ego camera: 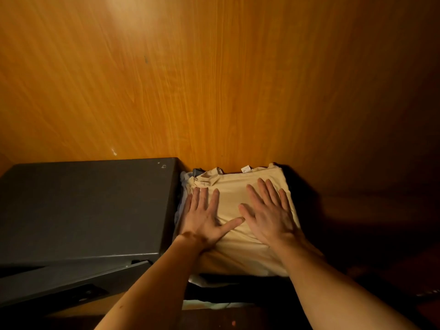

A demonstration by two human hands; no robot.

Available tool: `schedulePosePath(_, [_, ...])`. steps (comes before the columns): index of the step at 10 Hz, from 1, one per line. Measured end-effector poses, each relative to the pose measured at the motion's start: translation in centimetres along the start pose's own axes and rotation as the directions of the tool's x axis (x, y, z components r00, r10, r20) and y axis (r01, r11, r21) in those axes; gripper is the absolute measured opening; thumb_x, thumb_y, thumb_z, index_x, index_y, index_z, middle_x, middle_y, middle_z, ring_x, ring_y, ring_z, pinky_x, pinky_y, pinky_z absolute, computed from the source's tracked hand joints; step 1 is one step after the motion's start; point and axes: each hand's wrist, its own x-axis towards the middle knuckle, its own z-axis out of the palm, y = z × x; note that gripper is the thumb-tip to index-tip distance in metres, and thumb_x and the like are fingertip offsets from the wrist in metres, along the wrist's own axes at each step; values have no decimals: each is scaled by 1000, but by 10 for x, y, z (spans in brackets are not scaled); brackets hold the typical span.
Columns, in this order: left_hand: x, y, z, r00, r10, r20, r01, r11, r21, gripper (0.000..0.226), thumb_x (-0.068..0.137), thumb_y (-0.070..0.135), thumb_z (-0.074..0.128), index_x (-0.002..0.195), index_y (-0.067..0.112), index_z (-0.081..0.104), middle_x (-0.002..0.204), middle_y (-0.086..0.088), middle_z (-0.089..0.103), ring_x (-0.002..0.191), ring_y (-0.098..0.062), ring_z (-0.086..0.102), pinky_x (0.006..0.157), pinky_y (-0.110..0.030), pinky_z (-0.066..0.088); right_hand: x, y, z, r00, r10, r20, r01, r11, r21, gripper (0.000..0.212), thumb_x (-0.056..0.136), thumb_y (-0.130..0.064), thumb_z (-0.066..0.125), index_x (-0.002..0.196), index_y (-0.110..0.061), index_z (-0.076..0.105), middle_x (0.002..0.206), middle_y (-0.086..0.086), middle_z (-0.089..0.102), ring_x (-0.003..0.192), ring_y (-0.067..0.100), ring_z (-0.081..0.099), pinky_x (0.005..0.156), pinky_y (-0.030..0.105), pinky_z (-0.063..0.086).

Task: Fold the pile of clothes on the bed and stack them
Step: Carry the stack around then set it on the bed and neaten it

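A folded cream garment (234,244) lies on top of a stack of folded clothes inside a wooden cupboard, pushed against the back wall. Darker and pale blue garments (183,186) show at the stack's left and front edges beneath it. My left hand (204,217) presses flat on the left part of the cream garment with fingers spread and straight. My right hand (267,213) presses flat on its right part, fingers also straight. A small white label (246,168) sticks up at the garment's far edge.
A dark grey metal box like a safe (83,210) stands immediately left of the stack, its door (71,279) slightly ajar at the front. The wooden back panel (214,79) rises behind. Dark shadowed space lies to the right of the stack.
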Motion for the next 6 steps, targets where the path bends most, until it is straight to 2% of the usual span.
schedulePosePath(1, [-6,2,-6,1000,2,19,-3,1000,11,111,74,94,13,157,24,-11,163,-11,-20,147,-26,-29,118,-42,-19,-2,-2,-7,999,4,40,-3,1000,-16,73,92,-70,4,157,-37,-2,164,-5,-18,148,15,-24,121,47,-12])
schedulePosePath(2, [-12,7,-10,1000,19,-2,-18,998,54,109,75,92,3,158,22,-9,162,-12,-22,147,-26,-29,120,-43,-18,-5,-7,-20,994,10,110,-8,1000,-21,71,95,-68,9,157,-36,-2,163,-4,-20,148,15,-26,120,47,-15])
schedulePosePath(3, [-18,15,-17,998,37,-48,-31,993,112,111,69,86,-19,158,20,-7,163,-11,-19,148,-26,-26,121,-46,-15,-3,-5,-38,984,-6,177,7,1000,-5,68,97,-65,13,157,-36,0,164,-4,-18,149,16,-23,120,45,-15])
schedulePosePath(4, [-26,19,-26,997,-4,-82,14,993,116,109,73,78,-26,158,16,-2,165,-7,-11,150,-22,-20,122,-45,-12,-6,-6,-54,995,-33,89,35,999,-19,64,100,-59,15,158,-32,8,166,-2,-7,151,17,-15,122,44,-11])
schedulePosePath(5, [-32,20,-48,997,-48,-62,55,992,109,94,86,71,-14,158,12,0,166,-7,-8,152,-21,-15,123,-42,-9,-8,-13,-73,998,-48,35,49,999,-8,63,102,-56,18,158,-28,14,166,-1,0,152,18,-9,122,45,-7])
schedulePosePath(6, [-40,23,-80,991,-42,-126,57,992,115,82,96,65,0,159,12,2,166,-6,-6,153,-20,-11,124,-40,-6,-7,-21,-95,998,-58,4,58,998,36,61,103,-55,23,157,-27,19,166,2,8,153,20,-3,123,46,-5])
